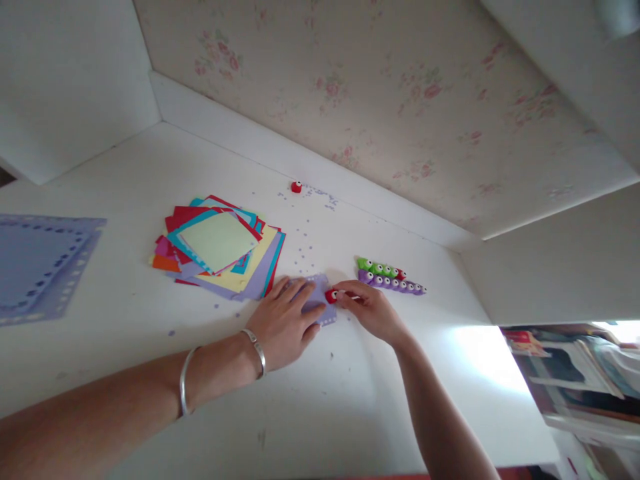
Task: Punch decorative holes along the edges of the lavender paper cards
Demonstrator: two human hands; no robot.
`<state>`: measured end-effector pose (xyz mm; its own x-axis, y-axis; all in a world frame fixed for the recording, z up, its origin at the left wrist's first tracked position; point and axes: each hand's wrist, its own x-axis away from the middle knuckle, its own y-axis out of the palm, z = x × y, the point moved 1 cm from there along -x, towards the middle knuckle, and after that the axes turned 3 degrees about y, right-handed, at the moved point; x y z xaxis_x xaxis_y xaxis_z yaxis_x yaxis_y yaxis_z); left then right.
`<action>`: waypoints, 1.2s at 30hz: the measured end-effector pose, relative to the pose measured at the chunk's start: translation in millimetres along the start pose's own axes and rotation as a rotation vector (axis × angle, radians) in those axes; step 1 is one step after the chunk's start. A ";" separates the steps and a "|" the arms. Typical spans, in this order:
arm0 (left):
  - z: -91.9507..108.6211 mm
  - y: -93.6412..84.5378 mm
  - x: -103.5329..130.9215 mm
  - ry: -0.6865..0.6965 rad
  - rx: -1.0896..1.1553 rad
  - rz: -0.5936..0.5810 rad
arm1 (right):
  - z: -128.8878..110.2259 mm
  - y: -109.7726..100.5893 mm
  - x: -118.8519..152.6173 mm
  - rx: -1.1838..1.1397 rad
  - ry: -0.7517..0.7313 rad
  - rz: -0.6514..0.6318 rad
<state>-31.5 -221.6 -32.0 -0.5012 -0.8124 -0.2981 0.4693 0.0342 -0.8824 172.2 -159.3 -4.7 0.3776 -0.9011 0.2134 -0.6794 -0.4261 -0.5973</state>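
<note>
A small light-purple sheet (320, 284) with holes punched along its edges lies on the white table, partly hidden under my left hand (290, 319). That hand presses flat on it, fingers spread. At the sheet's right edge, my right hand (367, 305) grips a small red paper punch (331, 295) between thumb and fingertips. Tiny purple paper bits (303, 250) are scattered just beyond the sheet. Several more punches stand in two rows to the right, a green row (380, 268) ending in a red one and a purple row (395, 284).
A fanned pile of coloured paper (220, 240) lies left of my hands. Farther left is a larger purple sheet (45, 267) with a punched border. Another red punch (297, 187) sits by the back wall, near more paper bits (323, 197). A shelf with stacked items (570, 367) stands at right.
</note>
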 end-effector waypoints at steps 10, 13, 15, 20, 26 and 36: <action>-3.1 -0.1 1.1 0.031 0.044 0.000 | -9.5 -7.6 -6.1 0.048 0.099 -0.092; -3.1 1.4 1.3 0.033 0.041 0.010 | -16.1 -11.5 -9.2 0.076 0.132 -0.140; -3.3 2.6 1.5 0.038 0.038 0.011 | -20.0 -14.6 -12.5 0.097 0.178 -0.178; -4.0 4.7 2.2 0.034 0.024 0.012 | -22.7 -20.6 -23.2 0.095 0.302 -0.285; -4.2 5.7 2.7 0.027 0.029 0.022 | -25.0 -22.6 -28.9 0.066 0.367 -0.310; -3.3 3.5 1.9 0.024 0.054 0.018 | -33.3 -25.7 -48.8 0.067 0.433 -0.360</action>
<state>-33.1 -221.1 -36.9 -0.5092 -0.7978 -0.3229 0.5164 0.0170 -0.8562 150.3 -107.0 26.0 0.2755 -0.6566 0.7021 -0.5086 -0.7193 -0.4732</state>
